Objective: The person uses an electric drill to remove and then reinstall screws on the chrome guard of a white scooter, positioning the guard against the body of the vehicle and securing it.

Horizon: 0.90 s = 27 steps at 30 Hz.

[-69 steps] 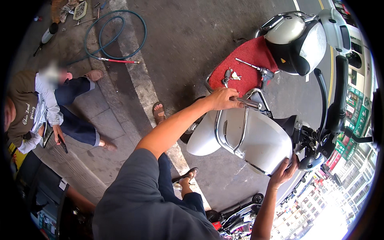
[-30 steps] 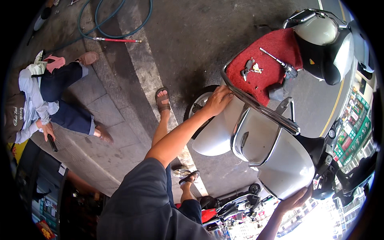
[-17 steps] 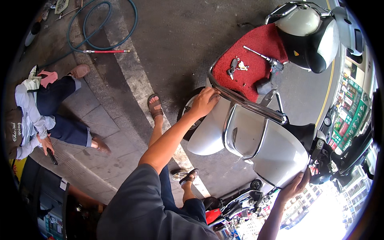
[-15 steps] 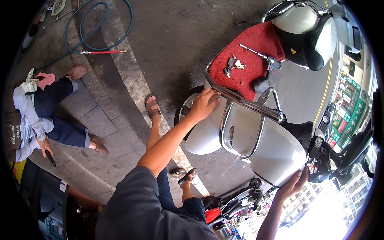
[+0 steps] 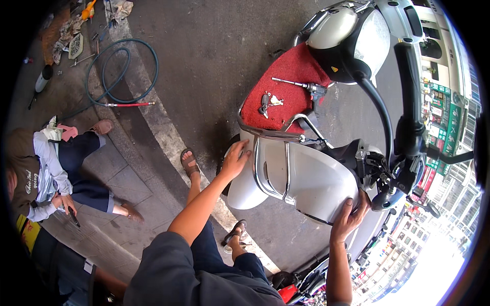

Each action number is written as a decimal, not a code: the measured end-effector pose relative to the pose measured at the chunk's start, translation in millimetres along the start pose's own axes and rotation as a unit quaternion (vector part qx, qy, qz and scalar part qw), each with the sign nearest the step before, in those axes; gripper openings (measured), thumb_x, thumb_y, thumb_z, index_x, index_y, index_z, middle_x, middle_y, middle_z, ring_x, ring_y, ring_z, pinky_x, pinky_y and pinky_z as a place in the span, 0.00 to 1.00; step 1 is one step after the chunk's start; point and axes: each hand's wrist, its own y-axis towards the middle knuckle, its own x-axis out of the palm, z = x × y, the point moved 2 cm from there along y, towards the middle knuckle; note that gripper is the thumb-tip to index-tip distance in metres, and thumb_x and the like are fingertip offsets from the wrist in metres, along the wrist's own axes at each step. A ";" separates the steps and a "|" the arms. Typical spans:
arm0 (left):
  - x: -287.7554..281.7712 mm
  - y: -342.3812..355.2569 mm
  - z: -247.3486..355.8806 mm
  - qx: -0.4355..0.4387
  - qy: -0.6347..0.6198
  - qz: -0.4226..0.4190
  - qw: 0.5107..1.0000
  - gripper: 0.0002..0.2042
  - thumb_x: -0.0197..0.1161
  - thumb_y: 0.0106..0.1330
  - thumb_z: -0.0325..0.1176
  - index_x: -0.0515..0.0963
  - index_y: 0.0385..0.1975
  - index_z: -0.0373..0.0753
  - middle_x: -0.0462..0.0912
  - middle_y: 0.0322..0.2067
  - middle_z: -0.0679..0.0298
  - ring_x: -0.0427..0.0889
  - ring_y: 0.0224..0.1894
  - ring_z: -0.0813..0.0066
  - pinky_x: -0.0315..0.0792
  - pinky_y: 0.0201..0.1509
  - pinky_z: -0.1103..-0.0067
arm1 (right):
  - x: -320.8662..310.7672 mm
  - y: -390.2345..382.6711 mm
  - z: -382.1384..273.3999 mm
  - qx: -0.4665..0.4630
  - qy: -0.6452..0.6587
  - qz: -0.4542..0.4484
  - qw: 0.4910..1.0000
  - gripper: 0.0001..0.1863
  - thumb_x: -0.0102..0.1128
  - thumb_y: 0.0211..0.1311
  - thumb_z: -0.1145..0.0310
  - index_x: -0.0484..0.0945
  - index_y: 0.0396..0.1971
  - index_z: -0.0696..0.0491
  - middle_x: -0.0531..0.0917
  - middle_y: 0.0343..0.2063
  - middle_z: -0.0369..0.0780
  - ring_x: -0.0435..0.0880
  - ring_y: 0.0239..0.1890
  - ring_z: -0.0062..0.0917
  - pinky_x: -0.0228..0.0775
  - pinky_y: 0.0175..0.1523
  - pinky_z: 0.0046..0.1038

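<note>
A scooter's silver front panel (image 5: pixel 321 176) with chrome trim bars (image 5: pixel 287 173) faces me. My left hand (image 5: pixel 236 160) lies on its left part, fingers stretched along the surface near the upper edge. At the right end, by the handlebar, my right hand (image 5: pixel 349 217) grips the panel's edge, thumb on the near side and fingertips partly hidden. Behind the panel, a red footboard mat (image 5: pixel 286 86) bears a cordless screwdriver (image 5: pixel 314 91) with a long bit and a bunch of keys (image 5: pixel 265 103).
The handlebar (image 5: pixel 408 137) and its black cables stand exposed at the right. A blue hose (image 5: pixel 153 66) coils on the ground at the far left. Someone sits at the left, holding a dark object (image 5: pixel 74 218). A red motorbike (image 5: pixel 288 292) is parked close by.
My view has shifted, so the scooter sits farther left and more of the handlebar shows. My right hand has turned, its thumb now raised at the panel's edge. The left stays on the panel.
</note>
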 end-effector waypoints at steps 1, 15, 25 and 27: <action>-2.7 -14.4 -25.2 -0.080 -0.042 -0.027 0.996 0.19 0.58 0.72 0.37 0.75 0.58 0.35 0.79 0.57 0.51 0.79 0.58 0.55 0.71 0.63 0.67 | 0.5 0.3 -0.9 -0.006 0.022 0.004 1.000 0.24 0.59 0.67 0.60 0.75 0.57 0.59 0.75 0.53 0.48 0.72 0.58 0.40 0.61 0.63 0.37; -224.8 -293.6 -104.9 -0.359 0.060 0.260 0.894 0.15 0.56 0.72 0.46 0.77 0.44 0.40 0.85 0.32 0.62 0.84 0.29 0.74 0.73 0.25 0.79 | -17.9 -3.5 16.4 -0.250 0.212 0.043 0.944 0.14 0.68 0.47 0.74 0.82 0.37 0.53 0.82 0.40 0.38 0.80 0.49 0.36 0.69 0.60 0.42; 36.1 -462.6 -86.4 -0.358 -0.004 0.221 0.907 0.23 0.58 0.71 0.46 0.74 0.58 0.38 0.84 0.44 0.57 0.84 0.43 0.67 0.78 0.45 0.72 | -17.3 -38.4 75.3 -0.383 0.425 0.032 0.819 0.06 0.64 0.51 0.66 0.78 0.29 0.50 0.80 0.28 0.38 0.76 0.36 0.36 0.67 0.49 0.36; 79.4 -472.3 -91.0 -0.322 0.117 0.190 0.920 0.22 0.60 0.70 0.45 0.75 0.58 0.37 0.84 0.44 0.59 0.83 0.43 0.71 0.77 0.46 0.74 | -40.9 -76.4 109.7 -0.361 0.438 -0.104 0.817 0.07 0.63 0.53 0.66 0.80 0.32 0.49 0.81 0.27 0.39 0.79 0.37 0.36 0.70 0.48 0.40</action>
